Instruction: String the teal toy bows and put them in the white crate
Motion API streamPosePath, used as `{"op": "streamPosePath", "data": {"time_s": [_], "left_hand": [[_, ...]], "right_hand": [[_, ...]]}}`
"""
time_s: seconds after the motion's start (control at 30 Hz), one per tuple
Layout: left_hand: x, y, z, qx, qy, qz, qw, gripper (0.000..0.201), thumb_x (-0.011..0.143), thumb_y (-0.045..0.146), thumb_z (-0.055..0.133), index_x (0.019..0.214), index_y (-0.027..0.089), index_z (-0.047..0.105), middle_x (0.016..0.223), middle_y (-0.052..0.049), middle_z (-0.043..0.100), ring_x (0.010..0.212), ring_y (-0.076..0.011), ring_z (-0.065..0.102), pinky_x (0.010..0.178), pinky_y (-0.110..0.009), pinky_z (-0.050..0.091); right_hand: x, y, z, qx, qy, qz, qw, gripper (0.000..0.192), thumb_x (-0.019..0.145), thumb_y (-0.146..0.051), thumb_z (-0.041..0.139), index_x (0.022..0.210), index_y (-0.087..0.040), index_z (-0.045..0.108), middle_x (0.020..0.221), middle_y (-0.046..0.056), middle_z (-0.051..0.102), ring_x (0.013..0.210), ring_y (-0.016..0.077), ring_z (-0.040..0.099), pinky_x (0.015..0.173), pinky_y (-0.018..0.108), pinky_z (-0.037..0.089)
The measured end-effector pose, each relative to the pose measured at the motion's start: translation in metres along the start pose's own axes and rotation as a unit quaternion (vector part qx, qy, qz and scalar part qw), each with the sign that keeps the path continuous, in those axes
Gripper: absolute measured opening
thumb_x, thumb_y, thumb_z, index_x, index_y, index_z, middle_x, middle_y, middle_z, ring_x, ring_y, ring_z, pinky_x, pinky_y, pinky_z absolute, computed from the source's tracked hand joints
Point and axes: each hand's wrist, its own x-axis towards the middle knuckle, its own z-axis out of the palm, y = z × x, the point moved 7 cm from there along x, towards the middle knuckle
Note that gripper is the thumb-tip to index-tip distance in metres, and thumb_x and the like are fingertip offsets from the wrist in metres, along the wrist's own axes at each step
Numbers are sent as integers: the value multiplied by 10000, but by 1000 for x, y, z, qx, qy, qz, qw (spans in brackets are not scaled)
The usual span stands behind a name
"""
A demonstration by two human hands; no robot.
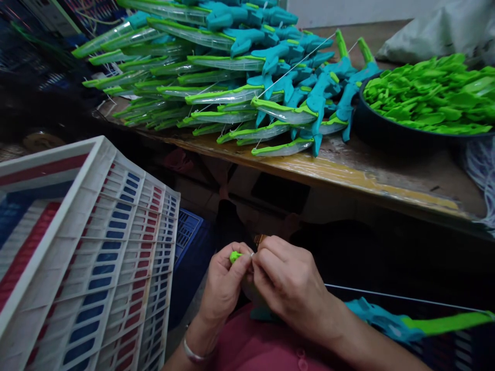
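In front of my body, my left hand [222, 283] is closed around one end of a toy bow, whose bright green tip [234, 256] pokes out between thumb and fingers. My right hand [296, 281] pinches the end of a white string [390, 296] against that tip; the fingertips of both hands meet there. The rest of the toy bow, a teal middle [377, 317] with a green limb [450, 323], lies across my lap, partly hidden behind my right forearm. Its string runs out to the far green end.
Teal and green toy bows [232, 67] are piled on a wooden table [386, 178]. To their right stands a dark basin [381, 134] of green plastic parts [429, 98], beside loose white strings [481, 170]. A striped plastic crate [127, 257] fills the left. A pale sack [444, 33] lies behind.
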Motion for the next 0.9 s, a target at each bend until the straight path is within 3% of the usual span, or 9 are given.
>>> {"op": "streamPosePath", "data": {"time_s": [0.1,0.23,0.33,0.43,0.53,0.6,0.73,0.9], "left_hand": [[1,0,1,-3,3,2,1000,277,924,352,749,756,156,650,727,0,586,630,-108,506,593,-213,429],[3,3,8,-41,-9,-6,999,305,925,359,737,726,158,623,666,9,564,566,-109,519,551,-225,441],[4,5,12,-54,-22,-7,998,300,945,339,713,724,159,615,647,17,550,554,-110,531,551,-227,450],[4,3,9,-45,-20,-5,999,303,949,349,711,733,158,617,660,15,551,559,-102,513,544,-214,427],[3,-2,0,-16,3,-3,1000,281,940,368,729,779,153,647,703,8,557,608,-100,487,574,-204,415],[2,-5,-4,0,10,-4,1000,258,945,372,725,825,152,666,737,2,565,636,-104,482,586,-202,412],[-1,-6,0,-4,-16,-3,1000,258,993,382,657,847,170,639,728,7,551,608,-110,485,563,-218,414],[2,-7,8,-14,-36,8,999,301,1024,378,604,797,183,564,722,20,500,589,-105,468,554,-224,402]], "right_hand": [[-2,10,2,75,37,56,995,234,962,-89,502,752,-188,532,715,5,536,640,124,489,574,273,385],[-11,32,8,192,78,168,964,189,920,-118,557,745,-188,561,718,-8,595,634,110,557,593,249,437],[-16,40,13,239,87,202,946,205,918,-132,568,723,-194,554,704,-16,599,638,113,576,603,246,456],[-17,39,13,251,89,192,945,159,931,-154,585,778,-196,580,746,-13,601,658,114,578,612,247,472],[-15,34,12,225,71,166,957,23,922,-180,661,931,-197,649,828,1,623,707,123,584,617,245,484],[-13,31,13,211,56,144,965,36,946,-182,665,976,-199,678,854,12,638,740,131,603,628,247,495],[-10,26,10,158,32,95,982,134,1020,-154,573,938,-185,674,821,21,633,725,133,605,637,254,494],[-18,16,1,-5,-21,31,999,263,1038,-121,457,812,-172,581,771,42,597,659,141,556,577,263,443]]}}
